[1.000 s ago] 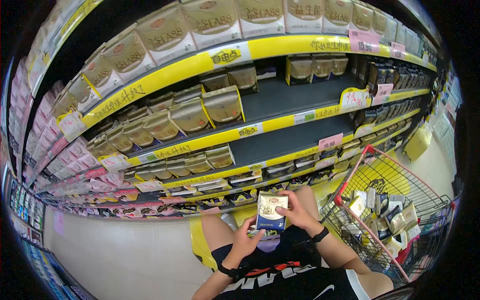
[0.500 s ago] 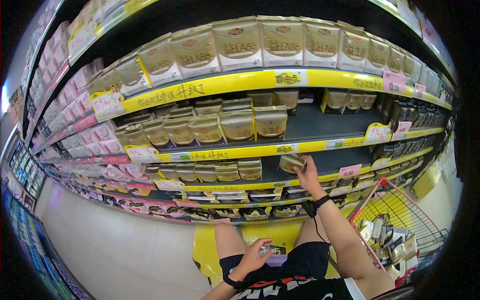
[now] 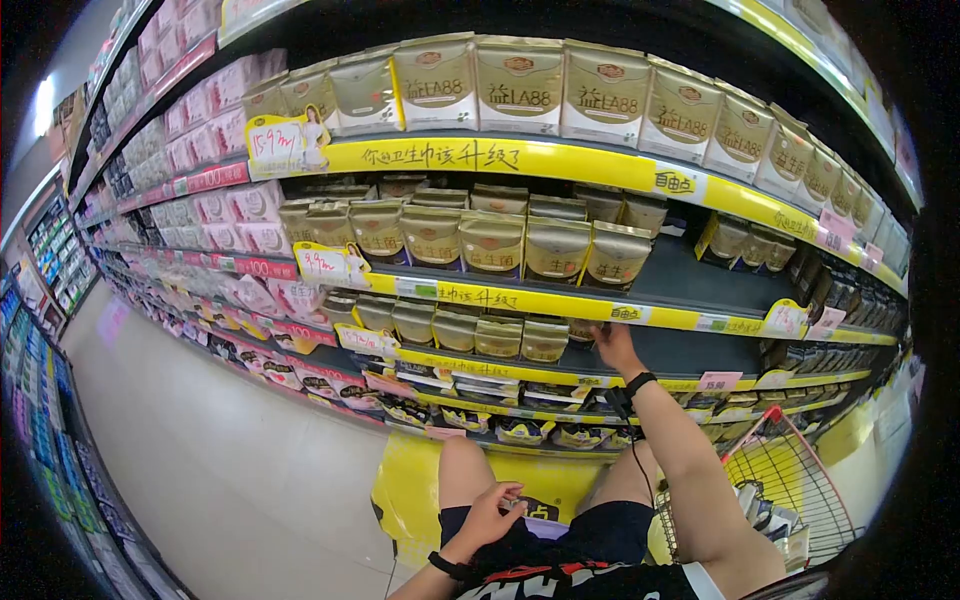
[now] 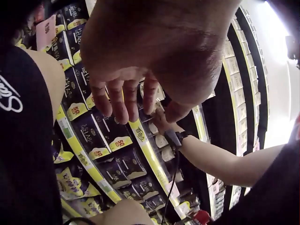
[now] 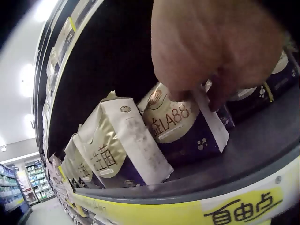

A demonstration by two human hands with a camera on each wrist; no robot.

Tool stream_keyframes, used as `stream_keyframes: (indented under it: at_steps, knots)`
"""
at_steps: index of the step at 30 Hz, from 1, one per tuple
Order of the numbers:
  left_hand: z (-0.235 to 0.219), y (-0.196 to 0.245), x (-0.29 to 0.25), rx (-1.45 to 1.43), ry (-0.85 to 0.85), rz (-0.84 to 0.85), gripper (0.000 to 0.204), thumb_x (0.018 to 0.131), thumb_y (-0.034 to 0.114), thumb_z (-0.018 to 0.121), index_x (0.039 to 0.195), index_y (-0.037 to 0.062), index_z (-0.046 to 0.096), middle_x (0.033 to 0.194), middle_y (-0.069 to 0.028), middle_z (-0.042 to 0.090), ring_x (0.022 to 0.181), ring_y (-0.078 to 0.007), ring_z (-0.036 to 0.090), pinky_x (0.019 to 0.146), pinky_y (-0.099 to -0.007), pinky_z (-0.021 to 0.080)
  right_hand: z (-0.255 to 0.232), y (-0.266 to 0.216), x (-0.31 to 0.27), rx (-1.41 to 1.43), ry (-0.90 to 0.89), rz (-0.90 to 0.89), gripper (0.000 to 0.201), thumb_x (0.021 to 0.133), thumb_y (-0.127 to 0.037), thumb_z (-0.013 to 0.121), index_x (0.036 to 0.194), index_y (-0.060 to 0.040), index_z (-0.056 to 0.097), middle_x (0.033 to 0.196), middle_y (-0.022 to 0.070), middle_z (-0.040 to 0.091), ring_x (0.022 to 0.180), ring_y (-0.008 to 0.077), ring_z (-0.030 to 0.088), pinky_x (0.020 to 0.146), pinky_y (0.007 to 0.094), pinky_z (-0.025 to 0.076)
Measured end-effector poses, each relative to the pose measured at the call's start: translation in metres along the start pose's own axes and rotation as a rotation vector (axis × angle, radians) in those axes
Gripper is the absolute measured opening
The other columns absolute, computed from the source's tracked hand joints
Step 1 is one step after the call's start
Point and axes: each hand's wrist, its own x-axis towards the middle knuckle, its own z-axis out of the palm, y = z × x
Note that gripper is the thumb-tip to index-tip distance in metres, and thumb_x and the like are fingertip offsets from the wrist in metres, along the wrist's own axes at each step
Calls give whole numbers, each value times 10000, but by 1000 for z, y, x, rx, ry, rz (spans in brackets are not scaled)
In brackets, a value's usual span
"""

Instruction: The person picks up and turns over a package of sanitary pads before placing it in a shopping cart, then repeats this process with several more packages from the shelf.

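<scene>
My right hand (image 3: 617, 350) reaches onto the lower shelf and pinches the top of a gold and blue packet (image 3: 580, 332). In the right wrist view the hand (image 5: 220, 51) covers that packet's upper corner, and the packet (image 5: 176, 124) stands upright on the dark shelf (image 5: 253, 136). Beside it is a similar packet (image 5: 110, 145) with a white side. My left hand (image 3: 490, 520) hangs above the lap holding nothing, fingers loosely bent; in the left wrist view its fingers (image 4: 124, 101) point downward.
Rows of gold packets (image 3: 520, 85) fill the shelf above, behind a yellow price strip (image 3: 440, 155). A wire cart (image 3: 790, 470) with packets in it stands at the right. Pink packets (image 3: 260, 220) line the left shelves. A cable hangs from the right wrist.
The right hand took the packet from the lap area up to the lower shelf and set it beside the row. The left hand let go and stayed near the lap. The head view turned left.
</scene>
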Motion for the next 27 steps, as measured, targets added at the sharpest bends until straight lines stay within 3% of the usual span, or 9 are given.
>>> stream_keyframes:
  at_steps: [3,6,13,16,18,19,21,25,27]
  knots:
    - [-1,-4,-1,0,5,26,397,906,217,743,1221,13,615,1096,-159,682,997,-264,686,847,-349,543,1,-41,4,27,-74,67,356,981,-119,622,1301,0,524,1233,239,601,1085,416,603,886,471,485]
    - [-2,-4,0,2,20,65,394,904,207,743,1218,10,610,1087,-160,683,993,-268,685,844,-348,544,31,-8,18,328,-81,159,380,975,-62,593,1344,-20,511,1288,250,576,1175,442,558,969,474,460]
    - [-8,-1,-3,47,30,72,387,909,192,737,1218,2,601,1080,-167,679,985,-264,683,839,-349,546,49,-10,22,14,-143,53,474,955,17,507,1422,-43,461,1378,272,524,1307,481,465,1078,434,398]
    - [-8,-17,-3,34,47,74,381,911,155,736,1238,16,600,1065,-133,671,936,-219,669,821,-330,544,34,-23,23,12,-267,38,579,960,-46,485,1517,-23,328,1507,303,387,1368,516,362,1105,530,367]
    - [-8,-11,-10,47,29,59,384,905,175,741,1209,-10,599,1037,-155,675,928,-237,678,821,-342,548,40,-14,25,117,-191,-157,548,913,30,445,1458,-15,402,1409,319,466,1259,549,427,1072,500,377]
    - [-7,-13,-9,46,32,51,381,901,173,745,1203,-10,602,1030,-154,673,929,-242,678,818,-342,547,47,-3,26,96,-151,-194,522,906,32,447,1426,-5,430,1392,328,466,1242,552,419,1067,479,369]
    - [1,-17,-5,30,20,49,375,895,168,749,1194,-9,606,1024,-152,671,931,-250,678,814,-344,546,46,-7,32,49,-282,5,593,917,22,436,1503,-8,348,1413,335,443,1304,540,365,1116,462,322]
    - [0,-12,3,18,-4,84,362,893,158,743,1189,-3,610,1022,-154,671,931,-261,677,812,-351,543,46,-21,31,129,-324,44,576,975,-51,461,1530,-14,310,1530,296,372,1399,487,347,1165,491,305]
    - [5,-9,3,35,-14,101,359,896,157,738,1192,1,611,1022,-154,670,932,-262,675,817,-355,541,16,-84,14,186,-305,23,557,991,-75,462,1526,-11,318,1525,290,384,1382,477,378,1164,504,319]
